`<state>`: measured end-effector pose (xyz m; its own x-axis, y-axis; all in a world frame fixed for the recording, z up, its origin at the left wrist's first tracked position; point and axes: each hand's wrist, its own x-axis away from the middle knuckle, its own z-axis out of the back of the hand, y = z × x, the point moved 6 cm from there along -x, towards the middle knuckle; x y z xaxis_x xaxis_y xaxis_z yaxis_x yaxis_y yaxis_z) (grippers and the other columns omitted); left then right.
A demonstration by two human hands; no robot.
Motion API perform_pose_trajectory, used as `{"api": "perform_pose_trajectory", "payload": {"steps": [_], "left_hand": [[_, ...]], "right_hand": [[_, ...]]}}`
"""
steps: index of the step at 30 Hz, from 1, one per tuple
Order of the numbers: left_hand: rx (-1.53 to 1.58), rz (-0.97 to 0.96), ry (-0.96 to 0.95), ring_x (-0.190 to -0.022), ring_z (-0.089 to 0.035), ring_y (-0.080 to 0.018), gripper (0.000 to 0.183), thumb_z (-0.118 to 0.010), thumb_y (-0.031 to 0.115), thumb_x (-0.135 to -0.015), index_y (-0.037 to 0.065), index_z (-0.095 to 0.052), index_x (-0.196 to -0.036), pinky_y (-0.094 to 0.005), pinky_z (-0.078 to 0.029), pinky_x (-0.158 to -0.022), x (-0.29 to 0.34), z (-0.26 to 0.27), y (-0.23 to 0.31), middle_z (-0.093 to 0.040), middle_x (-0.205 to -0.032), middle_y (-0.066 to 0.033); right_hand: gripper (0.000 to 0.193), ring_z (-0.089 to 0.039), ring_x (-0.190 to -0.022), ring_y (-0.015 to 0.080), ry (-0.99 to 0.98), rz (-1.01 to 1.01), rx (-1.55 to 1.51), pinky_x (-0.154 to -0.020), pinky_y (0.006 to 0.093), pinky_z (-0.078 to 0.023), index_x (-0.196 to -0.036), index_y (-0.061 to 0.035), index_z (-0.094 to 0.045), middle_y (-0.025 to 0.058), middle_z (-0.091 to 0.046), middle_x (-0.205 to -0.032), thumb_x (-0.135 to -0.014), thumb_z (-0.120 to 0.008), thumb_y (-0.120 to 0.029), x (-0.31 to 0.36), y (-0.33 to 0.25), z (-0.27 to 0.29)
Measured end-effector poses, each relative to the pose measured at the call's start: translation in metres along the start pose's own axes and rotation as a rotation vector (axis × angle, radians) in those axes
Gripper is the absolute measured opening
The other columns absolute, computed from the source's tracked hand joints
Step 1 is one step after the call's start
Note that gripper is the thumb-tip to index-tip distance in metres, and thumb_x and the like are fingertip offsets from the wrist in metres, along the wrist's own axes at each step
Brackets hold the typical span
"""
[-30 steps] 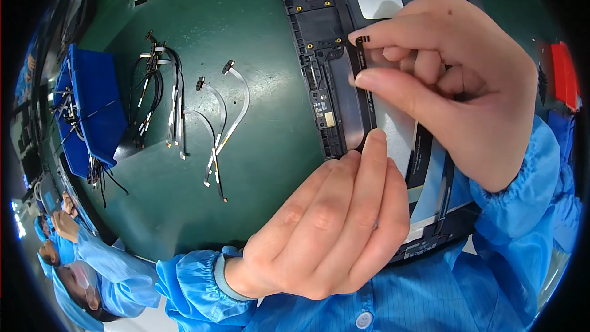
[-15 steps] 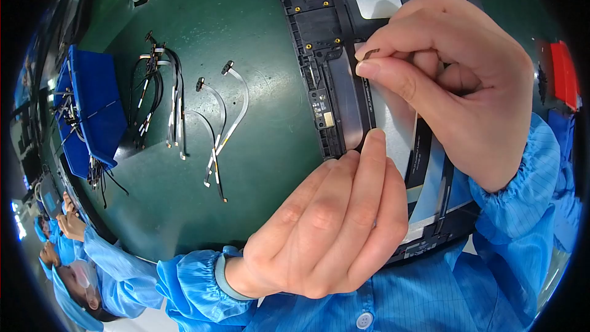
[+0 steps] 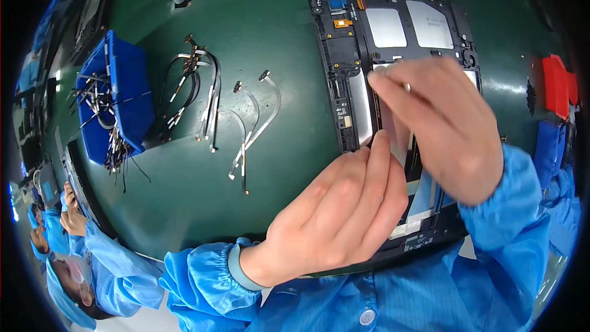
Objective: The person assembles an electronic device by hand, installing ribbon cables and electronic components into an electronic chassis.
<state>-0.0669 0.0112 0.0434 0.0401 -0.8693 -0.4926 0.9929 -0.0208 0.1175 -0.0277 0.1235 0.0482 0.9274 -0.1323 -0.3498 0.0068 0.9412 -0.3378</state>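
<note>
The black strip (image 3: 377,109) lies on the device (image 3: 342,50), its long axis pointing away from me. My left hand (image 3: 335,209) has one fingertip at its near part; my right hand (image 3: 439,126), blurred, is at its farther part. For both, I cannot tell whether the grip is clamped.

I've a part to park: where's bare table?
Bare: green tabletop between the loose flat cables and the opened tablet-like device, and below those cables to the left sleeve. Crowded: blue bin and bundled cables; device under left hand and right hand.
</note>
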Motion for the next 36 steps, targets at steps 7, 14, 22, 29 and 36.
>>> {"api": "perform_pose_trajectory", "payload": {"steps": [7, 14, 22, 29, 36], "left_hand": [[0.068, 0.003, -0.103, -0.090, -0.067, -0.0240, 0.027, -0.063, 0.002, -0.071, -0.002, -0.068, -0.098, -0.0285, -0.055, -0.079, 0.007, 0.007, 0.000, -0.067, -0.107, -0.0153], [0.612, 0.787, -0.104, -0.083, -0.061, -0.0340, 0.025, -0.061, 0.005, -0.087, -0.005, -0.061, -0.110, -0.0392, -0.048, -0.074, 0.047, 0.011, -0.038, -0.063, -0.095, -0.0180], [1.074, 1.074, 0.018, -0.105, -0.054, -0.0200, 0.044, -0.056, 0.007, -0.093, -0.001, -0.044, -0.135, -0.0300, -0.043, -0.093, 0.047, -0.016, -0.018, -0.051, -0.122, -0.0099], [1.409, 1.345, 0.051, -0.106, -0.058, -0.0139, 0.042, -0.056, 0.010, -0.094, -0.003, -0.046, -0.133, -0.0266, -0.047, -0.090, 0.011, -0.016, -0.014, -0.060, -0.118, -0.0108], [1.413, 1.249, -0.052, -0.093, -0.066, -0.0181, 0.032, -0.063, 0.018, -0.091, -0.002, -0.059, -0.115, -0.0291, -0.054, -0.083, -0.082, -0.040, -0.084, -0.067, -0.107, -0.0109]], "right_hand": [[0.038, -0.056, -0.090, 0.0287, -0.077, 0.012, 0.135, -0.075, 0.0358, -0.047, -0.104, -0.0038, -0.070, 0.0136, -0.058, -0.109, -0.072, -0.059, 0.013, -0.013, 0.013, 0.023], [0.046, -0.051, -0.123, 0.0357, -0.157, -0.482, 0.066, -0.104, 0.0401, -0.041, -0.131, -0.0059, -0.056, 0.0183, -0.053, -0.134, -0.085, -0.061, -0.001, 0.101, 0.022, 0.063], [0.058, -0.045, -0.128, 0.0409, 0.059, -0.501, -0.193, -0.106, 0.0420, -0.037, -0.138, -0.0038, -0.047, 0.0235, -0.042, -0.142, -0.083, -0.067, -0.004, 0.136, 0.002, 0.024], [0.055, -0.052, -0.122, 0.0365, 0.162, -0.513, -0.606, -0.100, 0.0407, -0.044, -0.139, -0.0099, -0.047, 0.0221, -0.048, -0.137, -0.087, -0.065, -0.008, 0.144, 0.022, 0.050], [0.026, -0.064, -0.086, 0.0291, 0.328, -0.640, -0.213, -0.076, 0.0355, -0.052, -0.106, -0.0057, -0.070, 0.0123, -0.066, -0.098, -0.081, -0.066, -0.001, 0.198, 0.125, 0.103]]}}
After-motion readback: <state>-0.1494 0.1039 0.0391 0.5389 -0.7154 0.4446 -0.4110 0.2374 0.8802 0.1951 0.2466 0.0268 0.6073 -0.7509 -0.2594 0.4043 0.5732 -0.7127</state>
